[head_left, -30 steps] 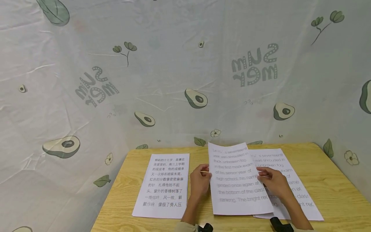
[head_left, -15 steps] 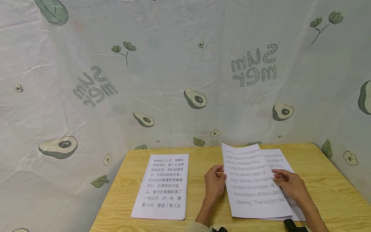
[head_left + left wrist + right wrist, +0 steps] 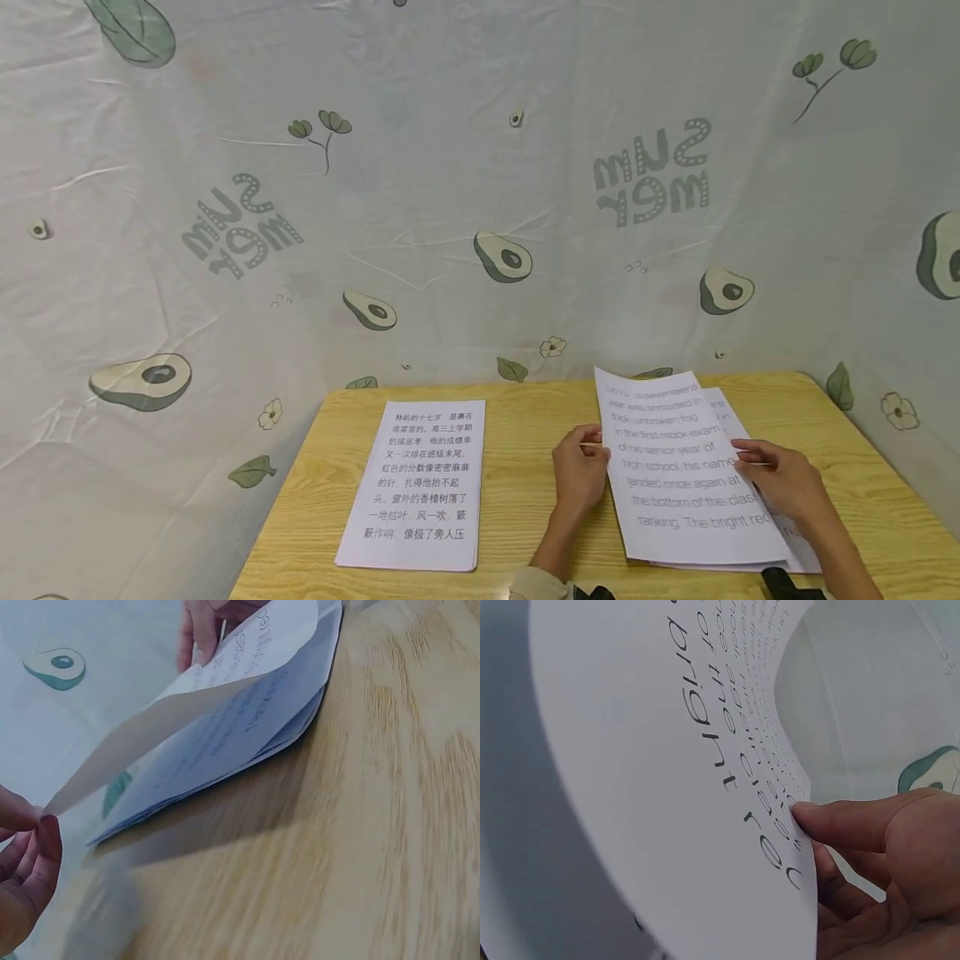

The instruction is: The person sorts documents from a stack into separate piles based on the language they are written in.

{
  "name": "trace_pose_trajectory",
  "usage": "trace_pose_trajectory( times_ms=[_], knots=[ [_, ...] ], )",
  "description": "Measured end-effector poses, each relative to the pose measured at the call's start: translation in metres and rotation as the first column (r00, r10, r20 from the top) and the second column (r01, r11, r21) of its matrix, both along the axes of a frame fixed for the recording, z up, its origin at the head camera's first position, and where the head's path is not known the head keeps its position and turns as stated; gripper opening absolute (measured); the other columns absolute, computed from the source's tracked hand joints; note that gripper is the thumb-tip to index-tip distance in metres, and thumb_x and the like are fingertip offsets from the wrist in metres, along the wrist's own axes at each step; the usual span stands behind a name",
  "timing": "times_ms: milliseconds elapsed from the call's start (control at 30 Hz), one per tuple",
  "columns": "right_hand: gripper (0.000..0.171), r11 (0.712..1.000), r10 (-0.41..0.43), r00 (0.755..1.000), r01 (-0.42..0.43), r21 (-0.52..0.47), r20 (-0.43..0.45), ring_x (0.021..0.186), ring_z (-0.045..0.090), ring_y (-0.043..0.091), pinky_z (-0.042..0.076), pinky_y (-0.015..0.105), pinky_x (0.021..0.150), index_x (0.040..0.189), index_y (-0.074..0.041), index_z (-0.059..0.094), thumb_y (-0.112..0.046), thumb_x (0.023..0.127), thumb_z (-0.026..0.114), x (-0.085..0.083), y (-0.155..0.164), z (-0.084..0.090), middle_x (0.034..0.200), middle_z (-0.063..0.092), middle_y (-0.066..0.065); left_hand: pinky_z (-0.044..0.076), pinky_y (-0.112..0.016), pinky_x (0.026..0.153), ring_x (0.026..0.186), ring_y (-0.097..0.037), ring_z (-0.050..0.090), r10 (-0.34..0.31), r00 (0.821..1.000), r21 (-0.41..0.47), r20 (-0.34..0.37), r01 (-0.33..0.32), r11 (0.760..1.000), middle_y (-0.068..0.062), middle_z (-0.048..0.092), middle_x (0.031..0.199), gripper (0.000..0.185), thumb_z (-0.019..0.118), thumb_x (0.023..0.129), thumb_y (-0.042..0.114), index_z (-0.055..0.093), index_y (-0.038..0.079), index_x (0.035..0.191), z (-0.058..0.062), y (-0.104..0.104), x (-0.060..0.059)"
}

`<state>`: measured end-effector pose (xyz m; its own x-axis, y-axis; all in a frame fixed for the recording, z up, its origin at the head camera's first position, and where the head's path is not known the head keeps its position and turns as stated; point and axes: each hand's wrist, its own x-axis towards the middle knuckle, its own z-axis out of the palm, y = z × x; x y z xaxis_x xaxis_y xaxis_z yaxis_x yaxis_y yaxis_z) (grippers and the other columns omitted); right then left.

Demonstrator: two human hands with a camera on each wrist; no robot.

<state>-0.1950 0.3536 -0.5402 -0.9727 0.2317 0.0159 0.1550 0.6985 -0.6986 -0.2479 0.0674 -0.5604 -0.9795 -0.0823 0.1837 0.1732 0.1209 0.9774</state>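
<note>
Soft, even light fills the head view, bright without glare. The backdrop cloth (image 3: 450,208) bends outward toward the frame edges, a wide-lens distortion. Print on the lifted sheet (image 3: 686,475) reads pale and washed beside the crisp dark characters on the flat sheet (image 3: 420,483) to its left. In the left wrist view the bench (image 3: 360,825) is smeared with blur, and a broad soft shadow lies on it under the raised paper, whose underside looks bluish. In the right wrist view the nearest letters are sharp and those farther up the curved sheet soften; the sheet's left part falls into grey shade.
</note>
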Motion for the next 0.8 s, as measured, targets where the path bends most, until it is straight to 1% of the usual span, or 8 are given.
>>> trace_pose_trajectory(
  times_ms=[200,267,300,367,433,533,633,800],
  knots=[
    [0.047,1.000,-0.012,1.000,0.012,0.004,-0.011,0.081,0.060,0.003,0.045,0.023,0.064,0.141,0.010,0.061,-0.019,0.104,0.066,0.002,0.014,0.000,0.117,0.072,0.029,0.056,-0.017,0.068,0.073,0.002,0.063,0.004,1.000,-0.013,-0.022,-0.005,1.000,-0.005,0.075,0.093,0.032,0.076,0.083,-0.015,0.078,0.000,0.111,-0.011,0.014,-0.002],
    [0.047,1.000,-0.015,1.000,0.015,0.009,-0.015,0.079,0.058,-0.001,0.044,0.023,0.064,0.141,0.010,0.061,-0.019,0.105,0.066,0.004,0.019,-0.001,0.116,0.073,0.028,0.057,-0.017,0.068,0.073,0.003,0.063,-0.001,1.000,-0.013,-0.028,0.001,1.000,-0.005,0.074,0.093,0.033,0.076,0.082,-0.016,0.078,-0.001,0.111,-0.014,0.019,-0.001],
    [0.046,1.000,-0.017,1.000,0.017,0.011,-0.017,0.078,0.058,-0.002,0.045,0.024,0.064,0.141,0.010,0.061,-0.019,0.105,0.066,0.005,0.020,-0.001,0.116,0.073,0.028,0.057,-0.017,0.069,0.073,0.003,0.062,-0.004,1.000,-0.016,-0.030,0.003,1.000,-0.004,0.074,0.092,0.033,0.076,0.082,-0.016,0.078,-0.001,0.112,-0.014,0.022,-0.001],
    [0.047,1.000,-0.020,1.000,0.020,0.002,-0.007,0.079,0.059,0.001,0.045,0.024,0.064,0.141,0.011,0.060,-0.019,0.105,0.065,0.006,0.024,0.000,0.116,0.072,0.028,0.057,-0.017,0.069,0.073,0.004,0.062,-0.006,1.000,-0.014,-0.031,0.005,1.000,-0.004,0.073,0.092,0.033,0.076,0.082,-0.016,0.078,-0.002,0.112,-0.013,0.027,0.000],
    [0.047,1.000,-0.021,1.000,0.021,0.012,-0.011,0.078,0.059,0.001,0.045,0.025,0.063,0.141,0.011,0.060,-0.018,0.105,0.065,0.007,0.027,-0.001,0.116,0.073,0.028,0.057,-0.017,0.070,0.073,0.004,0.062,-0.009,0.999,-0.012,-0.031,0.009,1.000,-0.004,0.073,0.092,0.034,0.075,0.082,-0.017,0.078,-0.002,0.113,-0.012,0.032,0.001],
    [0.049,1.000,-0.021,1.000,0.021,0.007,0.009,0.078,0.061,0.006,0.047,0.026,0.063,0.143,0.012,0.058,-0.020,0.106,0.064,0.008,0.032,0.000,0.117,0.072,0.031,0.057,-0.017,0.070,0.074,0.003,0.063,-0.009,0.999,-0.018,-0.042,0.009,1.000,-0.005,0.072,0.090,0.034,0.075,0.082,-0.017,0.078,-0.002,0.112,-0.011,0.038,0.002],
    [0.049,1.000,-0.023,1.000,0.023,0.008,0.019,0.078,0.062,0.007,0.048,0.027,0.062,0.142,0.013,0.058,-0.020,0.107,0.063,0.008,0.038,-0.002,0.117,0.072,0.031,0.057,-0.018,0.069,0.075,0.002,0.064,-0.017,0.999,-0.021,-0.047,0.016,1.000,-0.006,0.072,0.090,0.034,0.075,0.081,-0.016,0.078,-0.002,0.112,-0.011,0.043,0.004],
    [0.048,0.999,-0.033,0.999,0.033,0.008,0.033,0.079,0.063,0.009,0.048,0.027,0.062,0.140,0.014,0.060,-0.020,0.106,0.064,0.008,0.045,-0.005,0.113,0.073,0.029,0.055,-0.017,0.069,0.075,0.003,0.061,-0.022,1.000,-0.013,-0.008,0.022,1.000,-0.002,0.071,0.090,0.033,0.076,0.082,-0.015,0.078,-0.002,0.112,-0.015,0.050,0.004]
  ],
)
